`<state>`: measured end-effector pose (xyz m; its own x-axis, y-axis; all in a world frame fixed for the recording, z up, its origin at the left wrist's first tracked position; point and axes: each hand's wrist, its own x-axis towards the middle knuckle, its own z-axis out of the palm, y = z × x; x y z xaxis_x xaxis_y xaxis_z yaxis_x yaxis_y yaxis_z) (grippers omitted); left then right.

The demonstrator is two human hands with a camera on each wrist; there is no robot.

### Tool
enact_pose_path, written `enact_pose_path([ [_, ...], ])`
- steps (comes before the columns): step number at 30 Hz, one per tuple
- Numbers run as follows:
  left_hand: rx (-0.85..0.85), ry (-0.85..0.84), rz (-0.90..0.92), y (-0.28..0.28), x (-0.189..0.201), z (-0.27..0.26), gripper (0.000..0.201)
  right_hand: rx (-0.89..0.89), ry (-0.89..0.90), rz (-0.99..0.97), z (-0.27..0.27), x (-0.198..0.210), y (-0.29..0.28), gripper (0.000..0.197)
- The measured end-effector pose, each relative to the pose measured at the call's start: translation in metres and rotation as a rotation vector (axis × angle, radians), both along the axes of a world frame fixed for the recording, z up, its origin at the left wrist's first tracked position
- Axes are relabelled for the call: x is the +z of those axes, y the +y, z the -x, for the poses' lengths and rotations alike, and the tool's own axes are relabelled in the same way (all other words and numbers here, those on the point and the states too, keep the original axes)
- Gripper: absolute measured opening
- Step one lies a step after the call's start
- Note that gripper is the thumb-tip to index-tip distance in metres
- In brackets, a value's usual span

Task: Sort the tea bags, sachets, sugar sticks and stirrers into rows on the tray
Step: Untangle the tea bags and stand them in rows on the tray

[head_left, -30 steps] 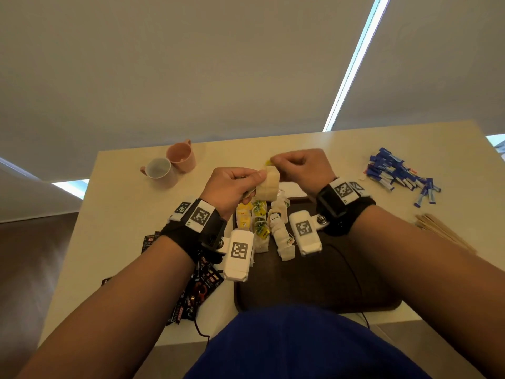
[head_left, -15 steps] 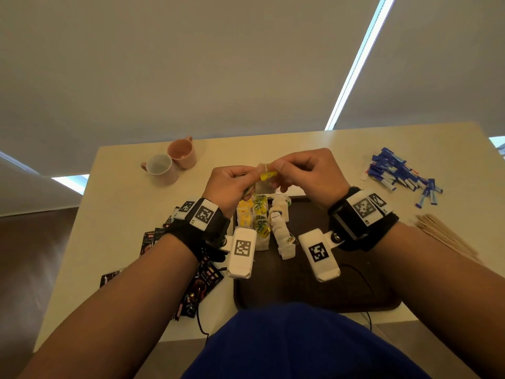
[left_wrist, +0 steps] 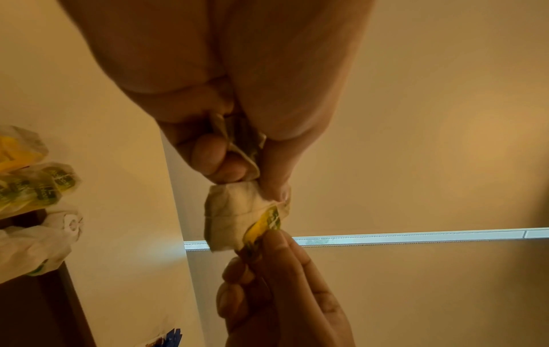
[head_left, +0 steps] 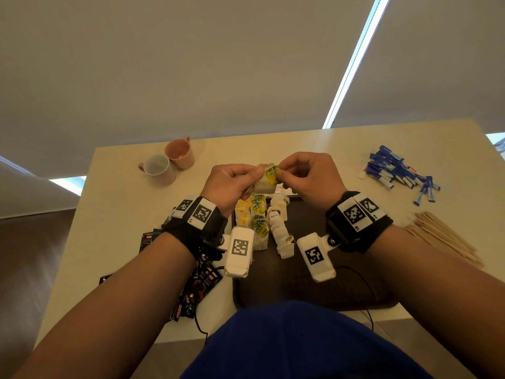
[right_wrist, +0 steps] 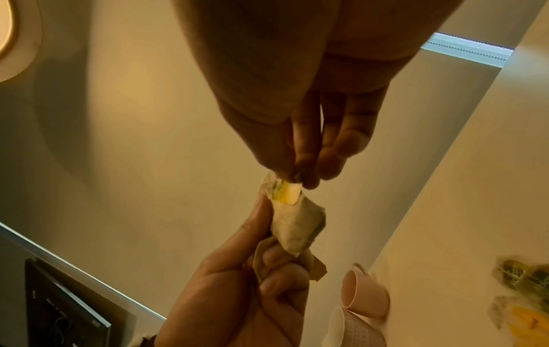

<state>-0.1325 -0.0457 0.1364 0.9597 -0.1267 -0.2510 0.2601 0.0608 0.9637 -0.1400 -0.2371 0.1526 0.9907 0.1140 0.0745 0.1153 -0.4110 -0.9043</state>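
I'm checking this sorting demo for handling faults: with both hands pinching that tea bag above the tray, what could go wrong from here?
The left hand grips the tea bag while the right hand pinches its yellow-green tag; pulling apart could tear the paper or detach the tag. A drop could disturb the rows on the tray below.

— What stood around the table (head_left: 114,214)?
— Pale roller blinds (head_left: 191,64) covered the windows, with a bright strip of daylight (head_left: 355,58) between two of them.
— And below?
— Brown floor (head_left: 24,255) lay left of the beige tabletop.
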Motion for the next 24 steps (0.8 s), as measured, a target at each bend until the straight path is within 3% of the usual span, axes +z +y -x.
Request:
enact_pose_path([
  [11,0.027,-0.016,-0.016,0.001,-0.003,0.000,0.012,0.015,0.044,0.033,0.000,0.003,0.001,0.006],
  [18,0.043,-0.038,-0.018,0.007,-0.001,-0.004,0.014,0.131,0.108,-0.005,0.002,0.015,-0.002,0.005],
  [24,-0.019,-0.007,0.062,0.002,0.005,-0.001,0.024,0.053,0.082,-0.052,-0.002,0.013,0.006,0.036],
])
